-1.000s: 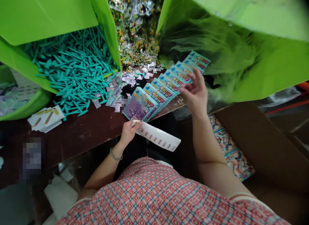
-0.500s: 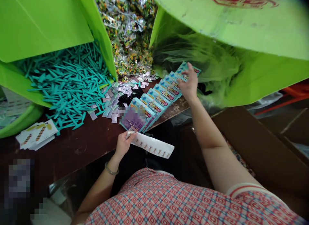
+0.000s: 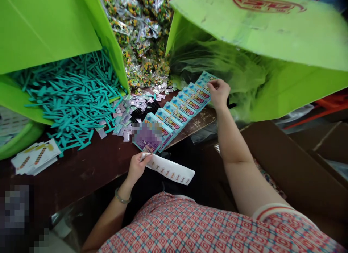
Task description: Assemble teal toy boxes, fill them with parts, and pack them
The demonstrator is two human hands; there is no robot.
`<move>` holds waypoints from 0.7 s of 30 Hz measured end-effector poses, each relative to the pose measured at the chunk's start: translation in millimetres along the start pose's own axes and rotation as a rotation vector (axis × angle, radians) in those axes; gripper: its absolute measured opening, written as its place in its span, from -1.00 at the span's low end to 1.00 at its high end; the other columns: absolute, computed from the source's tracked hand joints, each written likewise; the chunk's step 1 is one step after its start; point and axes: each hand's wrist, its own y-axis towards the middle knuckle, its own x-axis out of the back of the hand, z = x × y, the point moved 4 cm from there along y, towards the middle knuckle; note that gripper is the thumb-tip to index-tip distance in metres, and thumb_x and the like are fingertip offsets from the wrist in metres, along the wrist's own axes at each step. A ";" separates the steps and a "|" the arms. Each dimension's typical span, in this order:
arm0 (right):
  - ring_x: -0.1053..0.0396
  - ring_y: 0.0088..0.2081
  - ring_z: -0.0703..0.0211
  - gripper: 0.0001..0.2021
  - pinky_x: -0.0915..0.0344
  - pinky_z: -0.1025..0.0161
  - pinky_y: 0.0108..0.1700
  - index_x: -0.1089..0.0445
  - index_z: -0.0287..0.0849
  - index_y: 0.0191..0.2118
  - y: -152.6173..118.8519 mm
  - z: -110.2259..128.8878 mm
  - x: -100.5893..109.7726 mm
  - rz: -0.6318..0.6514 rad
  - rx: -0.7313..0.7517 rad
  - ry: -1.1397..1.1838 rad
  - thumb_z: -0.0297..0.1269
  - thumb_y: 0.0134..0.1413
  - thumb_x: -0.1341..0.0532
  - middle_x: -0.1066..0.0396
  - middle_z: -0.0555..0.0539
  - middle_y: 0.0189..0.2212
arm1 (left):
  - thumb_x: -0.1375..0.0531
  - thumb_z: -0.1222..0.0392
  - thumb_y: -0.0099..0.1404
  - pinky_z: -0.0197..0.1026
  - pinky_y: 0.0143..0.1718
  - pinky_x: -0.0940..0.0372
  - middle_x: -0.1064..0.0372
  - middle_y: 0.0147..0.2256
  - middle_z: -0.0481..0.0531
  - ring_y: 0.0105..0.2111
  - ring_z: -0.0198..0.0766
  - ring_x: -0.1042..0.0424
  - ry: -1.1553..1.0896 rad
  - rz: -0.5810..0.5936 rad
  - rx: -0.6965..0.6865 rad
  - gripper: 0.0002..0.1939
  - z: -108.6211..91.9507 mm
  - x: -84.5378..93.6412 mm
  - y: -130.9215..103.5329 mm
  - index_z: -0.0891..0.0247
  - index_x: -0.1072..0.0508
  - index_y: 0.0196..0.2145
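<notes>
Closed on one end of a white sticker strip [image 3: 170, 169], my left hand [image 3: 138, 165] hangs just off the table's front edge. The strip carries a row of small printed labels and extends rightward. My right hand [image 3: 219, 93] is at the far end of an overlapping row of blue printed packets [image 3: 176, 113], thumb and fingers pinched together at the last packet's right edge. Whether something small is between those fingertips is too small to tell. The nearest packet shows a purple lower part, close above my left hand.
Teal hammer-shaped pieces [image 3: 78, 97] spill from a green bin [image 3: 49, 28] on the left. Small sachets [image 3: 126, 115] and black pieces [image 3: 144, 111] lie beside the packets. Another green bin [image 3: 293, 82] stands right, bagged colourful pieces [image 3: 146, 46] behind, and white cards [image 3: 36, 157] on the table [image 3: 98, 166].
My right hand has gone from spread fingers over the far packets to a pinch at their right edge. My left hand still holds the strip; the view has shifted slightly.
</notes>
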 end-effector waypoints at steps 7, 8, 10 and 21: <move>-0.41 0.19 -0.26 -0.68 -0.12 -0.39 0.36 -0.49 -0.21 0.05 6.4 4.9 -4.1 0.052 -0.044 -0.036 -0.17 0.27 -0.32 -0.52 -0.32 0.07 | -0.34 -0.11 0.12 -0.27 -0.42 -0.30 -0.52 -0.51 0.03 -0.49 -0.24 -0.41 0.007 -0.003 -0.018 -0.63 -12.9 -6.6 1.9 0.30 -0.64 -0.43; -0.35 0.25 -0.29 -0.58 -0.05 -0.41 0.39 -0.44 -0.21 0.16 1.2 10.0 3.9 0.005 -0.036 -0.018 -0.14 0.27 -0.34 -0.45 -0.35 0.16 | -0.34 -0.10 0.14 -0.26 -0.39 -0.32 -0.55 -0.47 0.04 -0.46 -0.23 -0.43 0.010 -0.004 -0.030 -0.64 -16.7 -7.5 0.3 0.30 -0.64 -0.40; -0.36 0.24 -0.25 -0.43 -0.11 -0.33 0.38 -0.35 -0.18 0.30 -19.0 26.1 23.6 -0.056 0.010 0.106 -0.08 0.27 -0.38 -0.38 -0.37 0.23 | -0.33 -0.11 0.20 -0.26 -0.32 -0.36 -0.58 -0.39 0.05 -0.39 -0.20 -0.47 0.007 -0.008 -0.058 -0.64 -23.0 -8.5 -4.5 0.28 -0.65 -0.33; -0.59 -0.09 -0.07 -0.74 -0.52 -0.03 0.02 -0.62 -0.01 0.03 -283.1 144.9 40.1 0.734 0.444 0.607 -0.05 0.36 -0.32 -0.65 -0.12 -0.10 | -0.17 -0.28 0.45 -0.17 -0.05 -0.39 -0.59 -0.23 0.12 -0.17 -0.13 -0.53 -0.024 0.045 -0.258 -0.49 -29.7 -33.6 -19.1 0.24 -0.61 -0.24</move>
